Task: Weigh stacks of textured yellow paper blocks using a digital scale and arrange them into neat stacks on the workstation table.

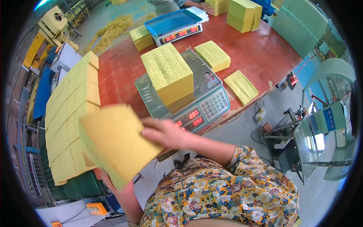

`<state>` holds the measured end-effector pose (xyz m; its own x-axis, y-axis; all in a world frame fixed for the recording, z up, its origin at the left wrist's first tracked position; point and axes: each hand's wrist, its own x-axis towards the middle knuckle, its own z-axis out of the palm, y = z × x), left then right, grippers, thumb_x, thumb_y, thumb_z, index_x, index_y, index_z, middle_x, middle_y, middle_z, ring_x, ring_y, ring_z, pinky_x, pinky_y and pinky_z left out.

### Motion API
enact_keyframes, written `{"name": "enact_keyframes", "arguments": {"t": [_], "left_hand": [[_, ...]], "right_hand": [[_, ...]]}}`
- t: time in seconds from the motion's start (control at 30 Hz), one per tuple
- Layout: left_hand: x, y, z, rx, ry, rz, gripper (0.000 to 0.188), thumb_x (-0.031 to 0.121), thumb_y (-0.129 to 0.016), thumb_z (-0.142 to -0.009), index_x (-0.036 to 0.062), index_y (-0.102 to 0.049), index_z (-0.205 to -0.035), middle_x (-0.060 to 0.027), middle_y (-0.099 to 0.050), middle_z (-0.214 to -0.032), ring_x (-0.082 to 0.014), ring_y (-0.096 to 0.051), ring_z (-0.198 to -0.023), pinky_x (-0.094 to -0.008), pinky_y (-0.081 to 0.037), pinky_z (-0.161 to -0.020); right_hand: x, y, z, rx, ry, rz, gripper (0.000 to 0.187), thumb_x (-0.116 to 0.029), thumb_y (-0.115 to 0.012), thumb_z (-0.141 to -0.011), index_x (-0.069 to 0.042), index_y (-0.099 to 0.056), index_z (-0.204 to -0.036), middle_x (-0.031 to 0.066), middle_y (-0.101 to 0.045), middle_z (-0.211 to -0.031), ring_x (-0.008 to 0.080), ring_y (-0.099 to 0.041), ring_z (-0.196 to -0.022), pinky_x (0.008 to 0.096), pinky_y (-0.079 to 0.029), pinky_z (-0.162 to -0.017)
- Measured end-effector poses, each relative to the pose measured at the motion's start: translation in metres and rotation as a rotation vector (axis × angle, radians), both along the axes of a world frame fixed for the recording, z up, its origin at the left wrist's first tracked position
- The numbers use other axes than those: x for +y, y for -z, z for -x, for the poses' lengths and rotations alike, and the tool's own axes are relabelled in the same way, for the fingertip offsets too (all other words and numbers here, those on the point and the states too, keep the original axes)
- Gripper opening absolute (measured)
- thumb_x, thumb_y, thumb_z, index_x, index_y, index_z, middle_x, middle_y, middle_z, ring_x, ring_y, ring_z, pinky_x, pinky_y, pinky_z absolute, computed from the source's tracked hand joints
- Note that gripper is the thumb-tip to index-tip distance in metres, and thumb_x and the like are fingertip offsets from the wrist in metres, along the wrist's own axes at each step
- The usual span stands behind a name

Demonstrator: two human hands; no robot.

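Note:
Between my two hands is a thick stack of yellow paper point(117, 140), tilted and slightly blurred, left of the scale. My right hand point(166, 132) grips its right edge, thumb on the near face. From below, my left hand point(117, 185) holds the lower left corner; its fingers are partly hidden behind the stack. On the digital scale point(151, 109), which has a lit red display and a keypad, stands a tall block of yellow paper point(174, 89) stamped with rows of coin-like rings. Beside the scale lie a lower stamped stack point(213, 55) and a thin stamped stack point(241, 87).
Rows of yellow paper stacks point(70, 117) line the left side. Across the red table point(261, 49) stand a second scale with a blue tray point(172, 22) and more yellow blocks point(242, 15), near another person's hand point(206, 8). Green chairs point(298, 26) stand to the right.

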<state>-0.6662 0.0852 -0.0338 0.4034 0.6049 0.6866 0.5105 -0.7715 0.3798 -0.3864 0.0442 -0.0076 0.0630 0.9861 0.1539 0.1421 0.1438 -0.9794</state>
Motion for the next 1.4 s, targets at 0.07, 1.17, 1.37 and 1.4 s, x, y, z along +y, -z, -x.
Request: {"name": "enact_keyframes", "arguments": {"t": [0.07, 1.17, 1.37, 1.4], "left_hand": [[0.035, -0.021, -0.039, -0.446, 0.272, 0.610, 0.067, 0.011, -0.077, -0.084, -0.0019, -0.039, -0.139, -0.0186, -0.049, -0.140, -0.0281, -0.054, -0.122, -0.0412, -0.047, -0.102], [0.109, -0.125, -0.267, -0.323, 0.440, 1.300, 0.069, 0.062, -0.056, -0.088, 0.0122, -0.051, -0.135, -0.0079, -0.062, -0.115, -0.0168, -0.062, -0.094, -0.0382, -0.055, -0.073], [0.103, -0.118, -0.269, -0.344, 0.389, 1.173, 0.074, 0.066, -0.049, -0.092, 0.0116, -0.046, -0.143, -0.0083, -0.058, -0.130, -0.0190, -0.055, -0.114, -0.0388, -0.044, -0.093], [0.104, -0.116, -0.266, -0.346, 0.387, 1.174, 0.074, 0.066, -0.049, -0.092, 0.0116, -0.046, -0.143, -0.0083, -0.058, -0.130, -0.0190, -0.055, -0.114, -0.0388, -0.044, -0.093]], "right_hand": [[0.006, -0.020, -0.033, -0.008, 0.184, -0.135, 0.051, -0.038, -0.054, -0.099, 0.005, -0.056, -0.126, 0.0209, -0.068, -0.110, 0.0283, -0.066, -0.102, 0.0382, -0.051, -0.088], [0.062, -0.022, -0.202, 0.235, 0.421, 0.081, 0.034, -0.027, -0.053, -0.096, 0.002, -0.072, -0.094, 0.0042, -0.067, -0.077, 0.0117, -0.058, -0.065, 0.0270, -0.043, -0.057], [0.058, -0.014, -0.204, -0.063, 0.523, 0.024, 0.043, -0.034, -0.054, -0.096, 0.006, -0.070, -0.096, 0.0143, -0.072, -0.086, 0.0248, -0.067, -0.078, 0.0358, -0.051, -0.074], [0.059, -0.012, -0.204, -0.063, 0.521, 0.026, 0.043, -0.034, -0.054, -0.096, 0.006, -0.070, -0.096, 0.0143, -0.072, -0.086, 0.0248, -0.067, -0.078, 0.0358, -0.051, -0.074]]}}
